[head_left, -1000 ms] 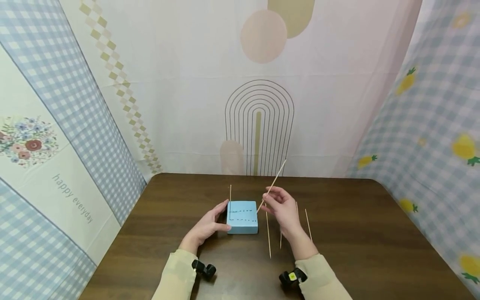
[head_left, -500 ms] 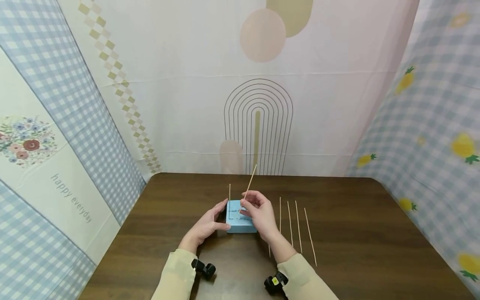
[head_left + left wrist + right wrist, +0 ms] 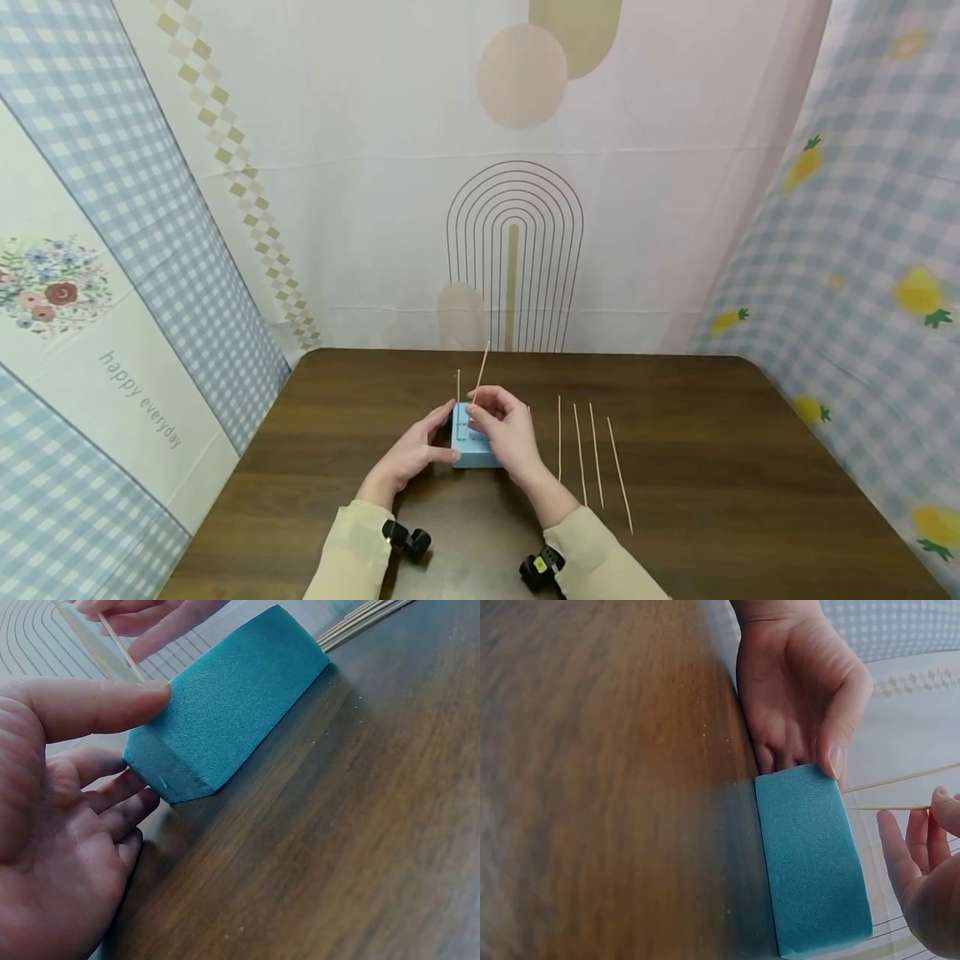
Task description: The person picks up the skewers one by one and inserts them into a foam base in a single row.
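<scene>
A light blue foam block (image 3: 474, 460) with rows of dark marks on top sits on the table. My left hand (image 3: 408, 454) grips its left side, the thumb at the near corner and the fingers around the side, as the left wrist view shows. One thin bamboo skewer (image 3: 459, 385) stands upright in the block near its left edge. Over the block, my right hand (image 3: 512, 429) pinches a second skewer (image 3: 482, 371), which leans slightly right. In the right wrist view the lower tip of this pinched skewer (image 3: 889, 808) is right at the block's top face. My right hand covers much of that face.
Several loose skewers (image 3: 597, 454) lie roughly side by side on the brown wooden table (image 3: 712, 467), right of the block. Another is mostly hidden behind the right hand. Patterned cloth (image 3: 360, 233) hangs behind the table and along both sides.
My right hand has moved left with its skewer, from beside the block to over its top, close to the standing skewer. The skewer has become more upright. My left hand stays on the block.
</scene>
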The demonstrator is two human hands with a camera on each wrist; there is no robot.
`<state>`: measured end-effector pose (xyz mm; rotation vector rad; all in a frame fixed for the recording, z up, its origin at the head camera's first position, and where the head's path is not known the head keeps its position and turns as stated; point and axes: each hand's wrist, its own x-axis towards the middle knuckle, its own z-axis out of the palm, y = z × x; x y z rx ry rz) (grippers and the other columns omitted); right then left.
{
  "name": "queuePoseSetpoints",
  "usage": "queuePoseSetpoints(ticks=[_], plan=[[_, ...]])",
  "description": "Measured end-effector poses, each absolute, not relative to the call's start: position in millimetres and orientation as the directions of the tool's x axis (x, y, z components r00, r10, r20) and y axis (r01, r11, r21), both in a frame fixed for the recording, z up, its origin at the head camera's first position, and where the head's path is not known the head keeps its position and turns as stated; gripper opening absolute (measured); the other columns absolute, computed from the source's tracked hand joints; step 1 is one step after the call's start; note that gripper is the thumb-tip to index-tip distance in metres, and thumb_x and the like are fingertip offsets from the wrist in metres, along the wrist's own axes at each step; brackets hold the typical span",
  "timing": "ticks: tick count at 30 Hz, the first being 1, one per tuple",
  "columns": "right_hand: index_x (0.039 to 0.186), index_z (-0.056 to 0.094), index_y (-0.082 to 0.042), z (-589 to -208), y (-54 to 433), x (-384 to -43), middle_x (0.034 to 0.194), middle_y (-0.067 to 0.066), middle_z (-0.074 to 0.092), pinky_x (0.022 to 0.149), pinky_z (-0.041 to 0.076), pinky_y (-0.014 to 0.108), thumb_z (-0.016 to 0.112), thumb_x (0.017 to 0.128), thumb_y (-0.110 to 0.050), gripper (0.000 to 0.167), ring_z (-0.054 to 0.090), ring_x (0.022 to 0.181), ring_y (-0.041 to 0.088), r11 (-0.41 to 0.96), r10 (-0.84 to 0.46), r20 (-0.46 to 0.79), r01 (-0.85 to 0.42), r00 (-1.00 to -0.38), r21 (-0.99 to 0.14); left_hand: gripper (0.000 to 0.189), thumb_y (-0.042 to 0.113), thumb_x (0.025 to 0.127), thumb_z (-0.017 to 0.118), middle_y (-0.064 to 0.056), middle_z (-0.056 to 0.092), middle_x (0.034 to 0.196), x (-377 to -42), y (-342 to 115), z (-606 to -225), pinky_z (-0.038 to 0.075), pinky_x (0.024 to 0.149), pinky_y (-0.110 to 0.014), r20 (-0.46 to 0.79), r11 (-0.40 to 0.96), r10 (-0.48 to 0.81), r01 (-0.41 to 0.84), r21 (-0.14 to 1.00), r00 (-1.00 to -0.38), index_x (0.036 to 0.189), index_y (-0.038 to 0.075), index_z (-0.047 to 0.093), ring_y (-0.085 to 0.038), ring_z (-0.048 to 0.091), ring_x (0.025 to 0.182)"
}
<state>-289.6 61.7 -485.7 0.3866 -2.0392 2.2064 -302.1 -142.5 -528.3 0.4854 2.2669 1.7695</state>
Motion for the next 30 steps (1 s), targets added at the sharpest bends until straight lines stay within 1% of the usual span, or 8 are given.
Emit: queuePoseSetpoints(ticks=[6, 13, 20, 23, 27, 30], plan=[[0.121, 0.071, 0.008, -484.4, 61.6, -290.1, 0.101, 0.012, 0.07, 0.081, 0.064, 0.035, 0.075, 0.1, -0.005, 0.025, 0.07, 0.091, 0.016, -0.08, -0.105, 0.256, -0.249, -0.961, -0.965, 0.097, 0.01, 0.086, 0.083, -0.015, 0.028, 0.174, -302.8, -142.5, -525.8, 0.017, 0.127, -0.061, 0.016, 0.222, 0.386, 0.11, 0.969, -0.922, 0.169, 0.007, 0.033, -0.036, 0.021, 0.161], [0.122, 0.072, 0.006, -482.7, 62.6, -286.3, 0.103, 0.012, 0.07, 0.081, 0.064, 0.04, 0.076, 0.1, -0.006, 0.025, 0.07, 0.092, 0.019, -0.069, -0.122, 0.255, -0.248, -0.959, -0.966, 0.097, 0.01, 0.087, 0.083, -0.017, 0.027, 0.174, -299.8, -143.0, -526.1, 0.016, 0.126, -0.063, 0.017, 0.228, 0.383, 0.112, 0.967, -0.924, 0.169, 0.006, 0.032, -0.038, 0.02, 0.161], [0.119, 0.074, 0.005, -484.1, 61.9, -285.3, 0.104, 0.014, 0.072, 0.08, 0.064, 0.034, 0.078, 0.098, -0.005, 0.023, 0.069, 0.091, 0.018, -0.073, -0.142, 0.235, -0.227, -0.962, -0.971, 0.095, 0.011, 0.087, 0.083, -0.015, 0.029, 0.174, -299.7, -142.6, -528.0, 0.016, 0.127, -0.062, 0.019, 0.231, 0.38, 0.115, 0.966, -0.925, 0.168, 0.007, 0.034, -0.036, 0.02, 0.161], [0.117, 0.075, 0.005, -484.8, 61.9, -284.7, 0.104, 0.014, 0.072, 0.081, 0.064, 0.034, 0.078, 0.097, -0.004, 0.022, 0.068, 0.092, 0.017, -0.063, -0.151, 0.228, -0.221, -0.962, -0.973, 0.095, 0.01, 0.086, 0.083, -0.016, 0.029, 0.174, -299.4, -142.4, -527.6, 0.016, 0.127, -0.063, 0.023, 0.228, 0.385, 0.119, 0.966, -0.923, 0.168, 0.006, 0.034, -0.037, 0.02, 0.161], [0.116, 0.075, 0.004, -485.1, 62.0, -284.0, 0.104, 0.013, 0.072, 0.079, 0.063, 0.031, 0.079, 0.097, -0.003, 0.021, 0.068, 0.091, 0.018, -0.026, -0.147, 0.221, -0.22, -0.964, -0.975, 0.096, 0.01, 0.086, 0.083, -0.017, 0.027, 0.174, -298.4, -142.0, -527.0, 0.015, 0.127, -0.062, 0.024, 0.222, 0.391, 0.119, 0.968, -0.92, 0.168, 0.005, 0.032, -0.037, 0.02, 0.161], [0.112, 0.075, 0.004, -485.8, 61.6, -283.9, 0.102, 0.012, 0.073, 0.075, 0.061, 0.027, 0.078, 0.096, -0.003, 0.018, 0.068, 0.09, 0.02, 0.021, -0.133, 0.227, -0.231, -0.965, -0.973, 0.097, 0.009, 0.086, 0.083, -0.017, 0.027, 0.175, -298.3, -142.4, -527.3, 0.015, 0.127, -0.062, 0.021, 0.215, 0.391, 0.113, 0.97, -0.92, 0.168, 0.005, 0.032, -0.037, 0.019, 0.161]])
